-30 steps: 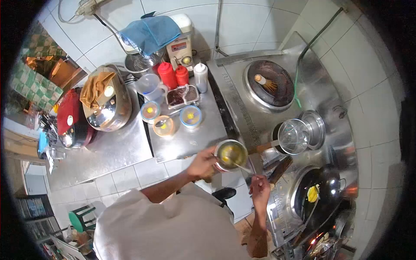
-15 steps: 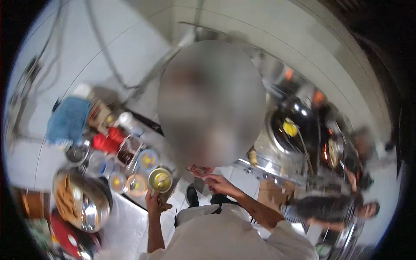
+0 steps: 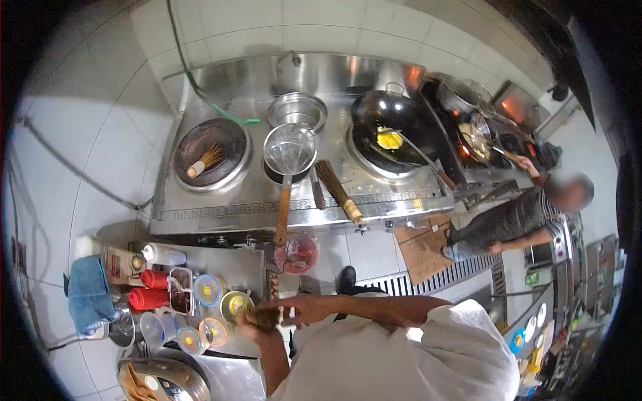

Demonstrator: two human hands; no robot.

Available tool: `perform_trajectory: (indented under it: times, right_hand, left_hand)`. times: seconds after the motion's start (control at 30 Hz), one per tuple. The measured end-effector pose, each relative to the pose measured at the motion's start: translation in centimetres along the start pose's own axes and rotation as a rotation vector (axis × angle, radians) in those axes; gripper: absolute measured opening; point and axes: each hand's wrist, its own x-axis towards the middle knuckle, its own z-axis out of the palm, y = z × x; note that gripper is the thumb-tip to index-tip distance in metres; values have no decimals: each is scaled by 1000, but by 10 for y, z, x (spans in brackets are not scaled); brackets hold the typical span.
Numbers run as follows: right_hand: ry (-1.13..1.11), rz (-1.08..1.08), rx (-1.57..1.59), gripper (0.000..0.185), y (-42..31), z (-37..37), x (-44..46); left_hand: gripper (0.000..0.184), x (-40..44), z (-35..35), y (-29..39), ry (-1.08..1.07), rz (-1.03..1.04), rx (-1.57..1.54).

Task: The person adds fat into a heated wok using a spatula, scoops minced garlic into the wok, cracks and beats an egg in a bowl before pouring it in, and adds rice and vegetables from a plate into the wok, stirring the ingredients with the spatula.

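Note:
Low in front of my body, my left hand (image 3: pixel 253 327) is closed on a crumpled brown cloth (image 3: pixel 269 318), partly blurred. My right hand (image 3: pixel 304 310) reaches across from the right, its fingers and thumb on the other edge of the cloth. Just beyond my left hand, a metal bowl (image 3: pixel 236 306) with something yellow in it stands on the steel side counter (image 3: pixel 231 259). Round tubs with coloured rims are beside it, among them a blue-rimmed tub (image 3: pixel 208 290) and an orange-rimmed tub (image 3: pixel 214 331).
Ahead is a steel stove (image 3: pixel 251 200) with a strainer (image 3: pixel 289 150), a bamboo brush (image 3: pixel 339 190) and a wok (image 3: pixel 401 127) holding yellow food and a ladle. A red basin (image 3: pixel 297 256) is on the floor. At right, another person (image 3: pixel 501 210) works at a lit burner.
My view has swung to show the whole stove. My left hand has left the bowl's edge with the cloth, and my right hand has come from near the basin to meet it.

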Motion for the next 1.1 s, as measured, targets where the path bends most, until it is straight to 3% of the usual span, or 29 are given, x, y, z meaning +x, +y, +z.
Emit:
perform_trajectory:
  times: [0.03,0.07,0.1,0.17,0.23,0.3,0.33,0.43,0.5,0.57,0.6,0.63,0.7,0.77,0.8,0.83,0.87,0.9,0.93,0.97,1.03,1.1]
  right_hand:
    - [103,-28,53,45,1,2,0]
    - [278,-147,-103,38,23,-9,8]
    - [298,-156,-106,38,44,-24,13]
    - [571,-236,-66,25,75,-52,12]
    - [593,-187,43,18,52,-69,-23]
    - [549,-454,99,21,56,-82,-53]
    - [354,-125,112,29,40,-99,-86]
    - [291,-74,295,41,59,-122,-157]
    - [381,70,425,51,126,-144,-197]
    - [549,255,466,60,225,-178,-236]
    - [698,331,187,62,297,-194,-255]
    - [833,391,-103,64,352,-212,-273]
    - [1065,647,-414,64,387,-260,-304]
    - [1269,606,-784,62,476,-297,-312]
    - [1225,619,-574,62,489,-305,-313]
    - [1207,641,-372,61,505,-328,-331]
    - [1157,733,-174,58,606,-338,-330]
    - [1176,828,-105,69,544,-339,-334]
    - [1501,761,-159,60,550,-327,-322]
    - [1287,910,-6,66,641,-322,-306]
    - [1141,807,32,66,477,-339,-363]
    - [1336,815,280,56,508,-324,-355]
  left_hand:
    - [44,3,25,-2,-99,-102,-31]
    - [41,-6,49,-8,-107,-153,70]
    - [38,-36,101,-8,-119,-198,168]
    - [32,-61,150,-25,-384,-72,342]
    - [27,-37,146,-60,-341,-109,407]
    - [25,-28,168,-77,-490,-199,208]
    - [25,12,137,-106,-452,-243,219]
    - [27,29,147,-137,-464,-290,413]
    - [30,41,143,-149,-406,-241,453]
    - [18,38,152,-158,-427,-262,675]
    - [10,30,158,-174,-310,-128,697]
    - [11,46,145,-185,-469,-48,762]
    - [32,57,119,-194,-298,-284,1091]
    - [32,45,89,-221,-64,-308,1239]
    - [32,95,-35,-214,-208,-242,1527]
    - [35,88,-41,-218,-339,-135,1810]
    - [35,74,-53,-232,-336,-246,1874]
    - [35,56,-38,-244,-337,-341,1885]
    - [34,47,-17,-259,-354,-417,1892]
    - [34,43,7,-274,-393,-466,1910]
    - [33,50,48,-298,-485,-535,1953]
    - [32,64,92,-318,-582,-565,2007]
